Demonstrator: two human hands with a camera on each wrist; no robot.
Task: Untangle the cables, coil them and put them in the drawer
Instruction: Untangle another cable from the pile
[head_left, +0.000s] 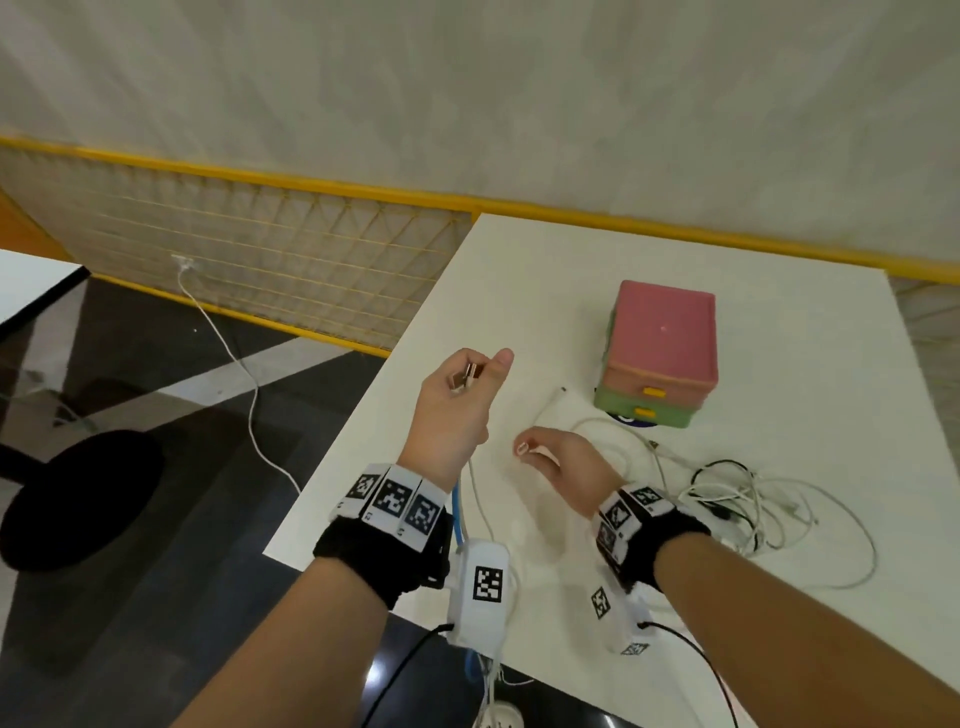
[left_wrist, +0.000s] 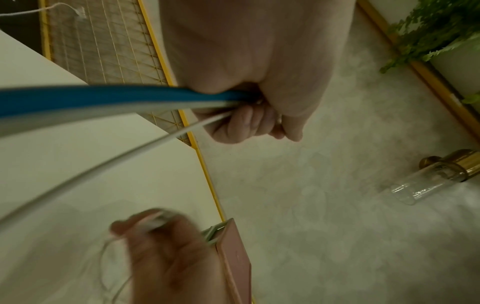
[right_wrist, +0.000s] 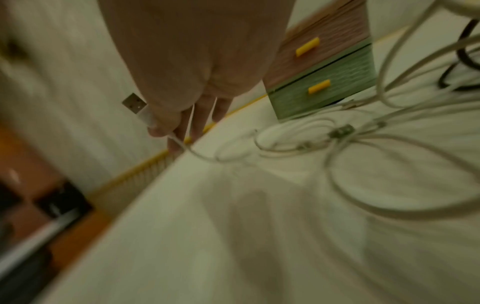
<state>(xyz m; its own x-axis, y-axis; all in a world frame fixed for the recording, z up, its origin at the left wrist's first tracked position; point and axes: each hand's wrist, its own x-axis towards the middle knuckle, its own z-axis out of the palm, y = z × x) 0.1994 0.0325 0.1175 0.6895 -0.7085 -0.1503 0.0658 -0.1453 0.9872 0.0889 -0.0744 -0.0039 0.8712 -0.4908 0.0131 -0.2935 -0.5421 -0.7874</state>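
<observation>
My left hand (head_left: 475, 370) is raised over the table's left edge and pinches a metal USB plug (head_left: 467, 376) between thumb and fingers. Its white cable (head_left: 480, 499) hangs down past my wrist; in the left wrist view my curled fingers (left_wrist: 244, 123) close round it. My right hand (head_left: 535, 451) hovers low over the table and grips a white USB plug (right_wrist: 135, 106), whose cable (right_wrist: 202, 156) runs toward the tangle. A tangle of white and black cables (head_left: 737, 499) lies right of that hand. The pink and green drawer unit (head_left: 660, 353) stands behind, both drawers closed.
The white table (head_left: 519, 291) ends just left of my left hand. Below that edge are a dark floor, a black stool (head_left: 78, 499) and a loose white cord (head_left: 252, 405) hanging from the yellow mesh fence (head_left: 260, 249). A power strip (head_left: 498, 719) lies under the near edge.
</observation>
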